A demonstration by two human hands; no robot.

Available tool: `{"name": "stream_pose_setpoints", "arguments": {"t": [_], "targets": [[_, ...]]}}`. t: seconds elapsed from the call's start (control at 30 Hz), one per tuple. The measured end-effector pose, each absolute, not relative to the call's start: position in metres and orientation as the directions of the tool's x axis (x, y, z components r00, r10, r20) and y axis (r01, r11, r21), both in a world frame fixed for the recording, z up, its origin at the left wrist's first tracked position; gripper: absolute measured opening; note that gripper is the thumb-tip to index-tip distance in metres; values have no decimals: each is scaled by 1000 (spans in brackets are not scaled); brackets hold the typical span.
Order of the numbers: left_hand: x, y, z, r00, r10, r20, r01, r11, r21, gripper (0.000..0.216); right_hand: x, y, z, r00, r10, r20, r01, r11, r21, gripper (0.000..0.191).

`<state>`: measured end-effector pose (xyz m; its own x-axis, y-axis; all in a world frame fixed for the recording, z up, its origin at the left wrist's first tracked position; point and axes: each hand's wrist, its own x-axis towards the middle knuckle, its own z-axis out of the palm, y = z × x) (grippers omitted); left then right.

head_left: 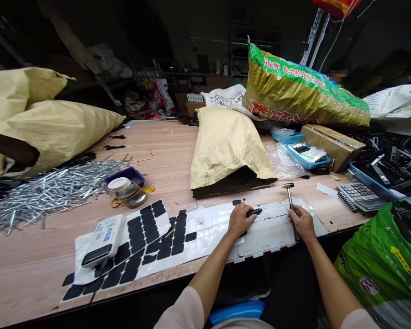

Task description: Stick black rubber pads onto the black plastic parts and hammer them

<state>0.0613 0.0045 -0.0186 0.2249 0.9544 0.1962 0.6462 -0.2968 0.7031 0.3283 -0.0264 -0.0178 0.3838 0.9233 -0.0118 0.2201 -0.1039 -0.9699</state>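
My right hand (302, 222) is wrapped round the dark handle of a small hammer (289, 194), its head raised above the board. My left hand (240, 221) is closed on a small black part (254, 212), which pokes out past the fingers to the right. I cannot make out exactly what that part is. Under both hands lies a pale board (274, 235) with notches along its front edge and dark scuffs across its surface. Left of it, white sheets carry rows of black rounded pads (173, 240).
A white electronic device (104, 240), a lidded jar (127, 191) and a heap of metal rods (61, 189) lie to the left. A paper sack (231, 148) stands behind my hands. A calculator (361, 196), blue baskets (308, 155) and a green bag (383, 256) are at the right.
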Motion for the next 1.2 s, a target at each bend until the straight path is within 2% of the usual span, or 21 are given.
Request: {"name": "stream_pose_setpoints", "arguments": {"t": [0.23,0.4,0.6,1.2], "targets": [[61,4,-17,228,956,187,651,-292,701,13,329,-26,-21,383,924,4,232,-92,-968,42],[61,4,-18,207,960,189,660,-279,697,24,330,-27,-22,372,928,5,250,-95,-964,42],[62,4,-19,209,959,193,642,-283,712,11,330,-26,-22,379,925,4,246,-96,-964,46],[62,4,-19,209,960,185,638,-277,718,13,329,-26,-21,392,920,-12,211,-102,-972,45]]}}
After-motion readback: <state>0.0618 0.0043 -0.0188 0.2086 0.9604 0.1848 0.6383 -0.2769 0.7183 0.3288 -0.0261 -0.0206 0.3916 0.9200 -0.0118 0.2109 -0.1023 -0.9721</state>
